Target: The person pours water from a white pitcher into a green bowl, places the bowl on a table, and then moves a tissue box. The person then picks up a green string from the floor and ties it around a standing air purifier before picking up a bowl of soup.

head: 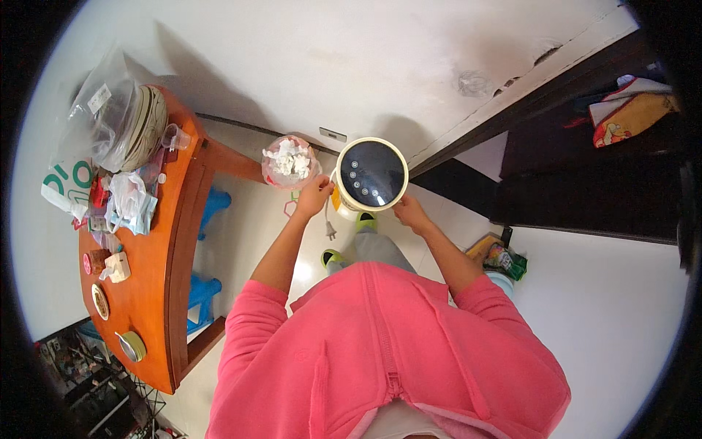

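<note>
A round cream-coloured appliance with a dark glossy top and several touch icons is held upright in front of me. My left hand grips its left side near a pale cord or handle, and my right hand is on its lower right side; the fingers of both are partly hidden. A grey power cord with a plug hangs below my left hand. Just left of the appliance stands a waste bin with a pink liner, filled with crumpled white tissues.
An orange wooden table at the left bears bags, a patterned round vessel, a tissue pack and a tin. Blue stools stand beneath it. A wall socket is ahead. A light-blue bucket with packages stands right.
</note>
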